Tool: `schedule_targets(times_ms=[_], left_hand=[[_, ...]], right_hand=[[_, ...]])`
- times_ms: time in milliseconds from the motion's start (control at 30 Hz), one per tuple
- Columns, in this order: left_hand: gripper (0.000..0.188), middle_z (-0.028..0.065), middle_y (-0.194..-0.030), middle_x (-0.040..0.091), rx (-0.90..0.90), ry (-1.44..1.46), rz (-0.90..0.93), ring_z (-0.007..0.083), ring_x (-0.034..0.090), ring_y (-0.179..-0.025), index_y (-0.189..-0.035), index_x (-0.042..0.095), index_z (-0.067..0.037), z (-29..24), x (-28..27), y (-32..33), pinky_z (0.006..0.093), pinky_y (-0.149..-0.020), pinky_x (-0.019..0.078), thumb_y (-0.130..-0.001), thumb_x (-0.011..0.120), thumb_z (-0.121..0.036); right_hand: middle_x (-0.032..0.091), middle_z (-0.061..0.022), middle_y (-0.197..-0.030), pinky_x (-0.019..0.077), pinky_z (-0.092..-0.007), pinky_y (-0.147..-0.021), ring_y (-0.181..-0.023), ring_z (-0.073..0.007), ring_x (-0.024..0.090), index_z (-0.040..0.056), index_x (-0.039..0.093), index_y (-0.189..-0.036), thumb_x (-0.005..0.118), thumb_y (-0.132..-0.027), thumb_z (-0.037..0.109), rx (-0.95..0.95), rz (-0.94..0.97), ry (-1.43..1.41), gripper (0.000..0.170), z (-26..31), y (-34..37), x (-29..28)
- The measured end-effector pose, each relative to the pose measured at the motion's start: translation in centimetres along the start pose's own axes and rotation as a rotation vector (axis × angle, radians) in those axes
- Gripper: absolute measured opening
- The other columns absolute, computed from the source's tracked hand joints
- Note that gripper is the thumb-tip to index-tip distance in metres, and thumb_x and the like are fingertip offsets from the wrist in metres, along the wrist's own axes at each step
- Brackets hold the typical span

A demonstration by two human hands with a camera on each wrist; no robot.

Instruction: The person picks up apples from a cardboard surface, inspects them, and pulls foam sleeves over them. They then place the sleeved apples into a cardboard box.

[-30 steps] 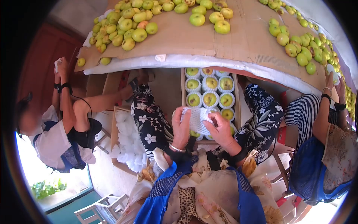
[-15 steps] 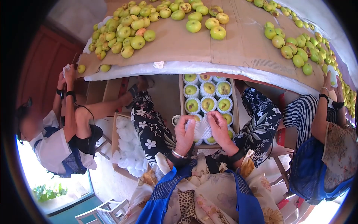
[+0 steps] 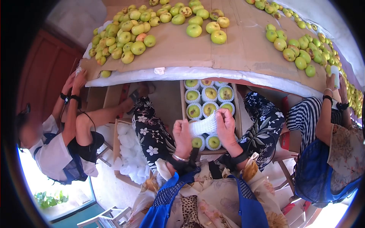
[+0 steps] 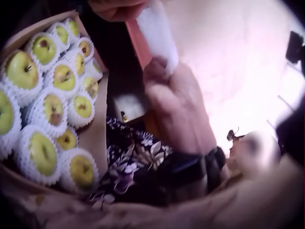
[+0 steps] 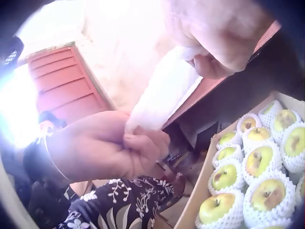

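Note:
A white foam fruit net (image 3: 204, 126) is stretched between my two hands, over the near part of an apple box. My left hand (image 3: 182, 138) grips one end with curled fingers. The other end is pinched by my right hand (image 3: 227, 127), held slightly higher. In the right wrist view the net (image 5: 164, 90) looks flat and pulled taut, with no apple showing in it. Below lies an open cardboard box (image 3: 237, 114) of green-yellow apples (image 3: 210, 109), each in its own white net. My hands and the net hide part of the rows.
Loose apples (image 3: 125, 38) are heaped on the cardboard-covered table (image 3: 182, 57) ahead. A carton of white foam nets (image 3: 131, 152) stands by my left leg. One person (image 3: 64, 133) sits at the left and another (image 3: 330, 125) at the right, hands raised at the table.
My hands first held the net bunched up close together, then drew apart, and the net now spans between them. The head view has tilted slightly upward.

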State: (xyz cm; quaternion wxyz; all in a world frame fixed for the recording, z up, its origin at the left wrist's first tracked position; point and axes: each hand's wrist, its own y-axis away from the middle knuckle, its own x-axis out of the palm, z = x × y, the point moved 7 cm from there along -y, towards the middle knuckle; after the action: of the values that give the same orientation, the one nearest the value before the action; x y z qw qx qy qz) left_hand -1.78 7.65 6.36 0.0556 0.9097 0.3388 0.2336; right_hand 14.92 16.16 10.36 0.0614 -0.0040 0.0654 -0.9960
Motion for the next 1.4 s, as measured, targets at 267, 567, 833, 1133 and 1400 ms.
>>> schedule_targets(times_ms=[267,567,833,1133,1400], left_hand=[[0.026,0.0047,-0.102,0.050,-0.009,-0.305,0.171,0.0114,0.048,-0.093,-0.107,0.045,-0.006,-1.9,-0.3,0.8,0.0262,-0.080,0.0416,-0.085,0.058,-0.012],[0.085,0.0194,-0.118,0.048,0.376,-1.088,0.283,0.0344,0.047,-0.111,-0.128,0.033,-0.002,-6.6,5.6,2.0,0.0401,-0.092,0.0389,-0.058,0.078,-0.021],[0.049,0.0170,-0.088,0.060,0.292,-1.214,0.186,0.0352,0.060,-0.078,-0.112,0.041,-0.004,-5.5,2.3,-0.5,0.0407,-0.069,0.0472,-0.070,0.066,-0.011],[0.048,0.0217,-0.106,0.051,0.251,-0.849,0.296,0.0356,0.053,-0.095,-0.119,0.040,0.002,-6.3,0.2,-1.2,0.0393,-0.081,0.0422,-0.075,0.054,-0.011],[0.039,0.0179,-0.102,0.052,0.424,-1.119,0.336,0.0378,0.048,-0.099,-0.104,0.052,-0.001,-8.0,1.9,-0.9,0.0412,-0.088,0.0373,-0.070,0.062,-0.016]], right_hand=[[0.057,-0.0066,-0.078,0.0435,-0.0229,-0.061,-0.066,-0.0102,0.053,0.0008,0.055,-0.094,0.055,-0.086,0.004,-0.082,0.283,0.161,0.009,5.3,-2.1,1.7],[0.055,-0.0124,-0.083,0.0466,-0.0372,-0.065,-0.077,-0.0327,0.057,0.0050,0.053,-0.094,0.055,-0.083,0.008,-0.348,0.505,0.271,0.012,8.1,-1.1,6.2],[0.058,-0.0118,-0.092,0.0468,-0.0328,-0.066,-0.076,-0.0251,0.058,0.0026,0.052,-0.106,0.060,-0.082,0.017,-0.226,0.497,0.174,0.030,8.1,-3.6,6.1],[0.049,-0.0226,-0.118,0.0428,-0.0399,-0.089,-0.106,-0.0349,0.050,-0.0007,0.039,-0.126,0.070,-0.071,0.030,-0.317,0.025,0.704,0.070,4.9,-26.3,0.5],[0.057,-0.0225,-0.105,0.0442,-0.0393,-0.086,-0.103,-0.0350,0.054,0.0005,0.044,-0.122,0.073,-0.066,0.034,-0.430,0.146,0.784,0.071,2.9,-30.2,2.9]])
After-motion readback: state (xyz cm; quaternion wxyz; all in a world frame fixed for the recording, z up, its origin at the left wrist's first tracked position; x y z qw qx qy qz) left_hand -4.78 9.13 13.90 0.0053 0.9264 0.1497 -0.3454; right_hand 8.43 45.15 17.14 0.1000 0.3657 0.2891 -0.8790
